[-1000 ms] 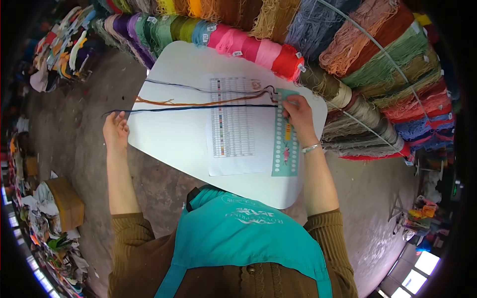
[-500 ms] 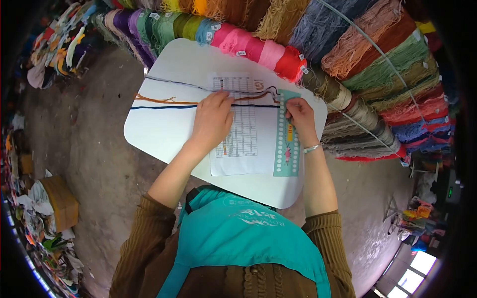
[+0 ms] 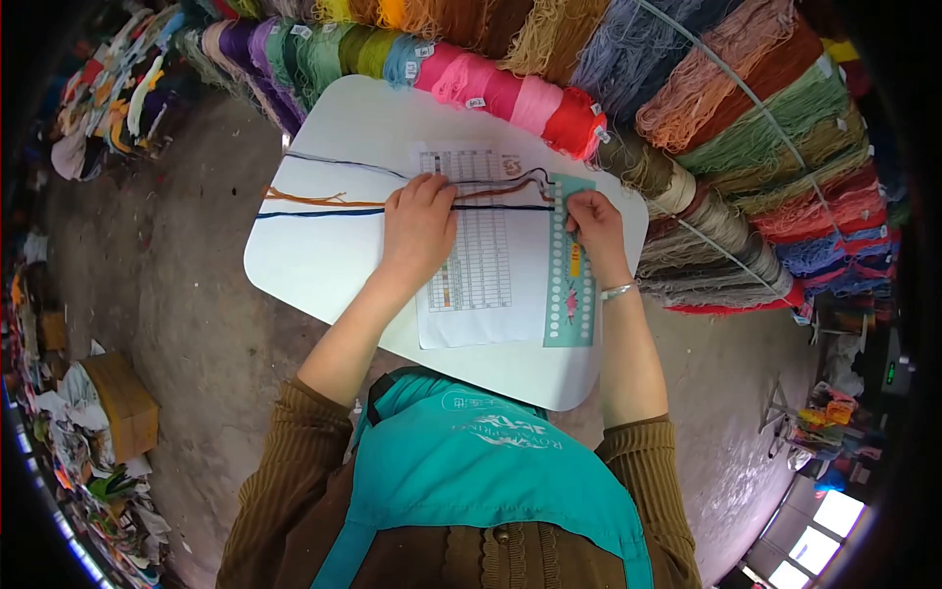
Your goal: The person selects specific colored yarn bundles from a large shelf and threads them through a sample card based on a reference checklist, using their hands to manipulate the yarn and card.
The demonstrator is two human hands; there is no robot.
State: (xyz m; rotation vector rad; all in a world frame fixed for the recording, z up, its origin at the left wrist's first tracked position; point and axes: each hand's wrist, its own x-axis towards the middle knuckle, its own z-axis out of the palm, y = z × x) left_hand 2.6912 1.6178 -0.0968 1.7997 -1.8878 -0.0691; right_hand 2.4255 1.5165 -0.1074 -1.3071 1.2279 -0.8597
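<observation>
My left hand (image 3: 420, 221) lies flat across several strands on the white board, its fingers stretched out. Beneath it run an orange-brown thread (image 3: 304, 198) and a dark blue thread (image 3: 324, 212); a greyish-purple thread (image 3: 343, 162) passes by its fingertips. The threads lead right to a green thread card (image 3: 555, 329) with rows of holes along both long edges. My right hand (image 3: 595, 228) is closed in a pinch over the card's upper part, beside the dark blue thread's end. What its fingertips hold is hidden.
A printed chart (image 3: 471, 265) lies on the white board (image 3: 334, 255), partly under my left hand. Rolls of coloured yarn (image 3: 491, 93) line the board's far edge, and hanging skeins (image 3: 765, 128) stand at right. A cardboard box (image 3: 123, 402) sits on the floor at left.
My left hand has shifted very slightly, and its fingers sit a little higher on the threads. My right hand stays pinched at the card. The view has moved marginally.
</observation>
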